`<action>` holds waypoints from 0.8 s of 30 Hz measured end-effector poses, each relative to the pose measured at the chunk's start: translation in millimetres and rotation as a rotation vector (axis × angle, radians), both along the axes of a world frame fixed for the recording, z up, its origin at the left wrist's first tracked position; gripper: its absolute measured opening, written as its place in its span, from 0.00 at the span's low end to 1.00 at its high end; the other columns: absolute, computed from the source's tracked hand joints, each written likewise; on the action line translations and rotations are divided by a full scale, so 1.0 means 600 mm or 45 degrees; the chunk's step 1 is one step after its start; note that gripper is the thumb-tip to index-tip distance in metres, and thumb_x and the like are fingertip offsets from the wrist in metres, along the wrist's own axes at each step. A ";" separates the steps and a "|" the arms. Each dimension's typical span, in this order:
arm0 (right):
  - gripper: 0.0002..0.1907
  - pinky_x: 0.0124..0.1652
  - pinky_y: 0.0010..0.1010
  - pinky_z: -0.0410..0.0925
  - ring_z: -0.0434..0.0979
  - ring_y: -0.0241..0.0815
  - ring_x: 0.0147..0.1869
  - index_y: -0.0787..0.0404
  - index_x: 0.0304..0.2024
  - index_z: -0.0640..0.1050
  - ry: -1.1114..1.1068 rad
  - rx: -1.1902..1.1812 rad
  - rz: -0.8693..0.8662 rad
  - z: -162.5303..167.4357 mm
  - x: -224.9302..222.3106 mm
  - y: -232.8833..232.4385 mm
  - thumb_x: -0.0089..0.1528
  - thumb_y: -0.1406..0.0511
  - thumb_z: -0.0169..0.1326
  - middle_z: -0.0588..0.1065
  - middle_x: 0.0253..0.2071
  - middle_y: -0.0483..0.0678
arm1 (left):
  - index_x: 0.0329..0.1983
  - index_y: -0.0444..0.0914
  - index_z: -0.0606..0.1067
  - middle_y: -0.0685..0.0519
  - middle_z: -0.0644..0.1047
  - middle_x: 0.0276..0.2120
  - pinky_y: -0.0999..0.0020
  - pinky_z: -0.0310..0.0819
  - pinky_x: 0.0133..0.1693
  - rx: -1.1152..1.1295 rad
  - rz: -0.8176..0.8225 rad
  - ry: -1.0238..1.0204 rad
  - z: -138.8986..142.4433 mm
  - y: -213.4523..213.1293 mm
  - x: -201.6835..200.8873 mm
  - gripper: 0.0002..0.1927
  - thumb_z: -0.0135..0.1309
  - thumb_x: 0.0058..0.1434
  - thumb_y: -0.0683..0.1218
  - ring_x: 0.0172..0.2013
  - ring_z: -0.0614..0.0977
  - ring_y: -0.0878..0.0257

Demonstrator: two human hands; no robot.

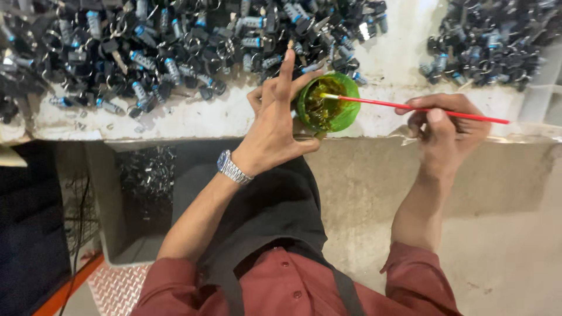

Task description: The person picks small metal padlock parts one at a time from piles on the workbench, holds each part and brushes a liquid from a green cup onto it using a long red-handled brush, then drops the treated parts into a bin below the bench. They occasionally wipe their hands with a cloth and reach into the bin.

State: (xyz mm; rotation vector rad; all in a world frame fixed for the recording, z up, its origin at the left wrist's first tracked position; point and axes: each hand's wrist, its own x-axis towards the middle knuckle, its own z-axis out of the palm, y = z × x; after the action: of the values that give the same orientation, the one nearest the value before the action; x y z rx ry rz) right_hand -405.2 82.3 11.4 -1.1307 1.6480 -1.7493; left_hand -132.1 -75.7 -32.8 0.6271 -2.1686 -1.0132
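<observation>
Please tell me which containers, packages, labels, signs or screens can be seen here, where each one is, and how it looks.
Green cup: round, open, dark yellowish-green liquid inside; on the white bench edge, beside the left hand.
White tray: pale rectangular wall at the far right edge, beside a heap of dark parts.
Labels, signs, screens: none visible.

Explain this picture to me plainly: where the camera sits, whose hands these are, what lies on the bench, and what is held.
There is no machine here. One camera on a person's head looks down at their own two bare hands. The left hand steadies a green cup of dark yellowish paste at the edge of a white bench. The right hand holds a red brush, its tip dipped in the cup. Piles of small black and silver locks with keys cover the bench behind.
</observation>
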 end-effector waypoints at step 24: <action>0.09 0.22 0.24 0.63 0.74 0.43 0.27 0.75 0.38 0.75 0.250 -0.209 -0.187 0.051 0.068 0.002 0.67 0.71 0.47 0.76 0.33 0.61 | 0.79 0.41 0.32 0.58 0.70 0.70 0.53 0.50 0.64 -0.002 0.020 0.047 0.006 0.002 0.012 0.73 0.73 0.44 0.51 0.60 0.68 0.53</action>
State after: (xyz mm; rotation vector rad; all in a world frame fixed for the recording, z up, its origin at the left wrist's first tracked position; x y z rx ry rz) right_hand -364.2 83.2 42.0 -1.3219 1.7669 -1.9499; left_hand -124.7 -74.6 -29.3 0.6190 -2.1289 -1.0066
